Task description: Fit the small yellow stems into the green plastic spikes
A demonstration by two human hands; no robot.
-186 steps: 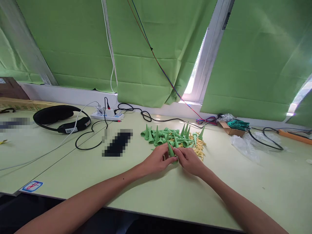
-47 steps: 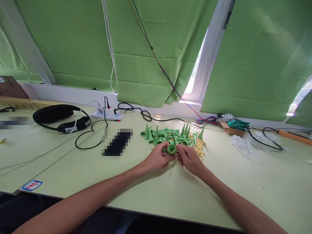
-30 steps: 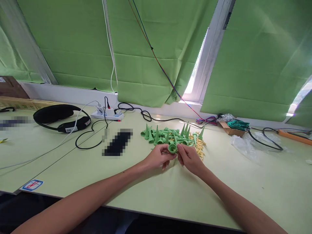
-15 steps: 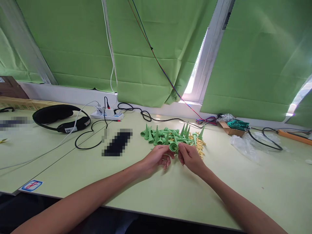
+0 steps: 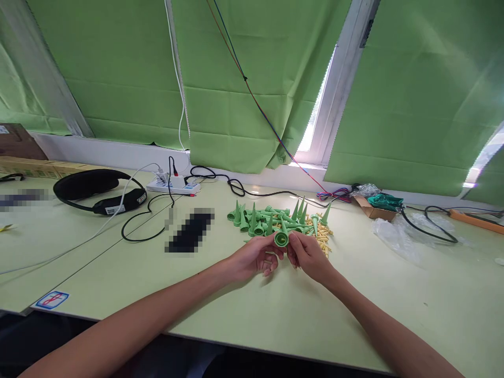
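A green plastic cone spike (image 5: pixel 281 240) is held in the fingers of my left hand (image 5: pixel 258 256), its round open end turned towards me. A small pale spot shows inside that opening. My right hand (image 5: pixel 309 255) is closed in a pinch right against the cone's right edge; what its fingertips hold, if anything, is hidden. Just behind both hands lies a pile of green cone spikes (image 5: pixel 252 218), several of them standing point up. Small yellow plastic pieces (image 5: pixel 324 242) are heaped at the pile's right side, partly covered by my right hand.
A black headset-like band (image 5: pixel 100 191) lies at the left, near a white power strip (image 5: pixel 173 185) with cables. A dark pixelated patch (image 5: pixel 189 231) is left of the pile. To the right are a small cardboard box (image 5: pixel 374 209) and clear plastic bags (image 5: pixel 397 236).
The cone in my left hand has tipped slightly, its open end now facing me a little more. Both hands have otherwise barely moved.
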